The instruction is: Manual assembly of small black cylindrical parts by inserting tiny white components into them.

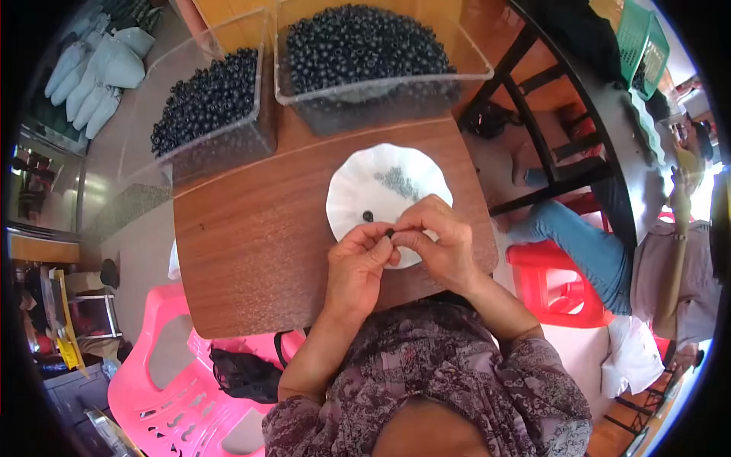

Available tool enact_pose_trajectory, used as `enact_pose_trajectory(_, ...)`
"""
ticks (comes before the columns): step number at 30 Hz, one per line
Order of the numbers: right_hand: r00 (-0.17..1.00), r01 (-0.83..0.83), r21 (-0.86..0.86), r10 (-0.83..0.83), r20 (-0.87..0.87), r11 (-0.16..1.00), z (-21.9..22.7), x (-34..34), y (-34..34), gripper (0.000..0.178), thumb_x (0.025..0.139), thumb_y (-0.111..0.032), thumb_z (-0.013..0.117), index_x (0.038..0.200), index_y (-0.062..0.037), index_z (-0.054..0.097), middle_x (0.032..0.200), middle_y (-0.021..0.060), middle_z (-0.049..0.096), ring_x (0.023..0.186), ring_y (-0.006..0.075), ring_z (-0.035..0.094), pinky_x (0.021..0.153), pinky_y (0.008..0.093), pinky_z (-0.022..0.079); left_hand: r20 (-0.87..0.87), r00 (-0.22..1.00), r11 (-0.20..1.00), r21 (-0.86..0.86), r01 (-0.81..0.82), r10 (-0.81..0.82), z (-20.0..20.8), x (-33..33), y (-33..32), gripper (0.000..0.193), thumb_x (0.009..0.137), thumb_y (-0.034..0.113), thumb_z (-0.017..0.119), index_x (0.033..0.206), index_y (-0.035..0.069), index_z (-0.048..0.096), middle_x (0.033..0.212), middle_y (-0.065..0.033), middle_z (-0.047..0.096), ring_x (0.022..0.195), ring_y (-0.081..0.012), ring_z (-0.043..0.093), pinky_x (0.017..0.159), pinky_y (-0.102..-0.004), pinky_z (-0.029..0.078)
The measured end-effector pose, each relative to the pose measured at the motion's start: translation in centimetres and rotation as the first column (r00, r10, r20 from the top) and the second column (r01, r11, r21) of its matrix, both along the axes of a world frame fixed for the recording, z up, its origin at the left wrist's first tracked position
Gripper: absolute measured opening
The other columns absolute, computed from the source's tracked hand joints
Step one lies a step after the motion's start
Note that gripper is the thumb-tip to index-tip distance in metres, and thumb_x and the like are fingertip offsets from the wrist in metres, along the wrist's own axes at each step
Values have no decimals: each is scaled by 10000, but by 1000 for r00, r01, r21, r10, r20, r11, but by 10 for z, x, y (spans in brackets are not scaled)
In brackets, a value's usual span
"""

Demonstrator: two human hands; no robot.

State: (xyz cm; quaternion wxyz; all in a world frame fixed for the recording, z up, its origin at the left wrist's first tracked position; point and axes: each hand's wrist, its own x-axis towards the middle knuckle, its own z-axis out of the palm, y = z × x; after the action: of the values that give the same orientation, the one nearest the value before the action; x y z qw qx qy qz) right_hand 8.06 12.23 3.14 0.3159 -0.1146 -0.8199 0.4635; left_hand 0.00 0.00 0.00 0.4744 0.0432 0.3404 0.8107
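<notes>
Over the near rim of a white scalloped plate (346, 186), both my hands meet at a small black bead (390, 232). My left hand (356, 270) pinches it between thumb and fingers from one side. From the other side, my right hand (442, 244) closes its thumb and forefinger on the same bead. Another black bead (368, 216) lies on the plate just beyond my left fingers. Farther back on the plate is a patch of tiny grey-green pieces (397, 183), too small to make out.
Two clear plastic bins, one at the left (263, 129) and one at the right (373, 95), hold many black beads at the wooden table's (251, 244) far end. A pink chair (145, 343) stands left. At right, a person in jeans (571, 236) sits beside a red stool (544, 282).
</notes>
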Motion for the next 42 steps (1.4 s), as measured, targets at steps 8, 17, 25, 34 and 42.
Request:
enact_pose_trajectory(8, 994, 96, 590, -45, -100, 802, 9, -4, -1, 386, 558, -44, 604, 941, -24, 648, 847, 55, 550, 722, 222, 497, 626, 338, 380, 54, 998, 1000, -11, 18, -18, 19, -13, 11, 183, 845, 21, 569, 1013, -53, 562, 843, -92, 601, 702, -162, 551, 672, -265, 463)
enact_pose_trajectory(17, 994, 66, 382, -29, -101, 922, 39, -35, 52, 185, 664, 27, 655, 847, -5, 641, 788, 116, 608, 736, 264, 571, 643, 339, 463, 40, 993, 993, 47, 107, -109, 5, -30, 24, 181, 844, 53, 577, 997, -42, 564, 863, -117, 605, 706, -166, 546, 683, -292, 448)
enact_pose_trajectory(25, 998, 16, 548, -51, 48, 836, 64, -163, 139, 127, 675, -3, 610, 801, -7, 630, 754, 131, 634, 745, 270, 605, 663, 341, 469, -4, 988, 986, 63, 151, -151, -1, -39, 29, 166, 830, 54, 589, 964, -41, 567, 845, -118, 595, 691, -173, 520, 685, -317, 421)
enact_pose_trajectory(34, 923, -310, 786, -28, 383, 535, 45, -233, 159, 108, 624, -5, 583, 697, -69, 629, 696, 167, 621, 728, 352, 614, 629, 446, 477, 29, 993, 991, 78, 110, -113, -11, -46, 24, 169, 829, 49, 588, 962, -52, 563, 842, -130, 599, 692, -181, 523, 687, -328, 423)
enact_pose_trajectory(42, 925, -322, 852, -56, 376, 412, 38, -239, 160, 73, 631, -37, 574, 667, -47, 637, 716, 191, 627, 739, 365, 620, 663, 445, 500, 47, 994, 986, 138, 96, -104, -19, -50, 25, 175, 835, -2, 564, 999, -63, 564, 862, -143, 618, 726, -173, 568, 680, -261, 463)
